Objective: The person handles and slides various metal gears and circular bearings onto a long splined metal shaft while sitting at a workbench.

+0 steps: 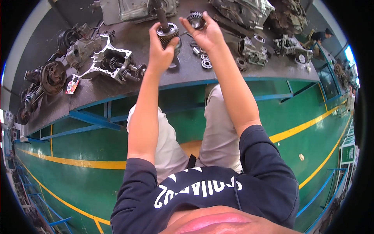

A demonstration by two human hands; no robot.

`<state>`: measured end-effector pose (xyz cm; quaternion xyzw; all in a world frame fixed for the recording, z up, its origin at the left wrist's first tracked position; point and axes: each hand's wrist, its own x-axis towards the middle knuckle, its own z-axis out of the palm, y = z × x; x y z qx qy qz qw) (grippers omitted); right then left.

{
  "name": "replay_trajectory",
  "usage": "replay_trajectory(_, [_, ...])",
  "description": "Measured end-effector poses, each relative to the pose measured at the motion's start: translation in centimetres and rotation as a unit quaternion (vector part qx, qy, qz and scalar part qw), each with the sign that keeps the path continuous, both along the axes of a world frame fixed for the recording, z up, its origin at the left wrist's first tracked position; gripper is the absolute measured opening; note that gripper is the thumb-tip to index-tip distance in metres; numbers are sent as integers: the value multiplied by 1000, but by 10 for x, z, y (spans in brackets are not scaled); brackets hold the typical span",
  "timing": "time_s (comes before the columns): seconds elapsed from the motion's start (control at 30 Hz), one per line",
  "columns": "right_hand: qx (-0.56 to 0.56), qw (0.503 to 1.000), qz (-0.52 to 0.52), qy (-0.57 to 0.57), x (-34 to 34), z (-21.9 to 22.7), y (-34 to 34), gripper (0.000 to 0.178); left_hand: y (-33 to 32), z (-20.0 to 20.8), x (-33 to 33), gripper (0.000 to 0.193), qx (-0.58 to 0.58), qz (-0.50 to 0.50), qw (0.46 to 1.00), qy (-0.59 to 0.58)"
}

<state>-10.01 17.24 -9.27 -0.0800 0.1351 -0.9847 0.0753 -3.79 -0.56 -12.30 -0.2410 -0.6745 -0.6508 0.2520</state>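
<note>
My left hand [161, 54] is wrapped round a gear shaft [161, 15], its fingers and thumb about the toothed gear [168, 34] at the near end. The shaft's dark rod points away from me, over the far part of the workbench. To the right, my right hand [207, 34] holds a separate dark metal gear [196, 20] between thumb and fingers, its teeth showing along the far side. The two parts are apart from each other. Beneath and between my hands, ring bearings [206, 63] and small metal pieces lie on the bench.
The dark bench [187, 78] has a blue frame. An opened gearbox housing [111, 58] and a brake drum assembly [53, 77] stand left. Large castings [247, 11] line the back; a metal housing [253, 50] sits right. Another person [321, 36] is far right.
</note>
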Motion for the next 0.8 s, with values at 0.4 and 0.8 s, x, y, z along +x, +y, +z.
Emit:
replay_trajectory(0.4, [313,803,-198,467,58,222,-46,30,8,8,4,58,-27,23,999,18])
replay_trajectory(0.8, [383,712,-311,499,39,229,-68,42,4,6,-1,58,-40,34,998,29])
